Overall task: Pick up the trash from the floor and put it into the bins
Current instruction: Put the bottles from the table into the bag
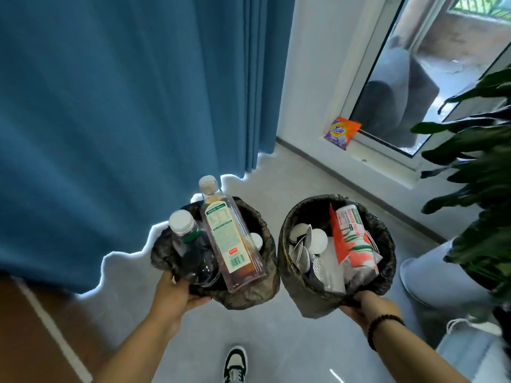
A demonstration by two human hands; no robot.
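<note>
Left hand: we grip the near rim of the left bin (pixel 250 288) with our left hand (pixel 177 293), fingers curled over the black liner.
Right hand: our right hand (pixel 365 304) grasps the near rim of the right bin (pixel 309 297) the same way; a dark bead bracelet (pixel 383 326) sits on that wrist.
Left bin: we see two bottles standing out of it, a square amber bottle (pixel 232 239) with a green-and-white label, tilted, and just beside it a smaller dark bottle (pixel 193 252) with a white cap.
Right bin: we see a red-and-white packet (pixel 351 239) upright against the far side, and white crumpled cups and lids (pixel 307 244) beside it.
Bins: both are held side by side above the grey floor (pixel 276 341), nearly touching.
Trash still out: an orange-and-purple detergent bag (pixel 342 131) rests at the foot of the glass door (pixel 414 87), well apart from the bins.
Surroundings: a blue curtain (pixel 124 106) hangs on the left, a leafy plant (pixel 475 175) stands on the right, and our shoe (pixel 235 364) shows at the bottom.
</note>
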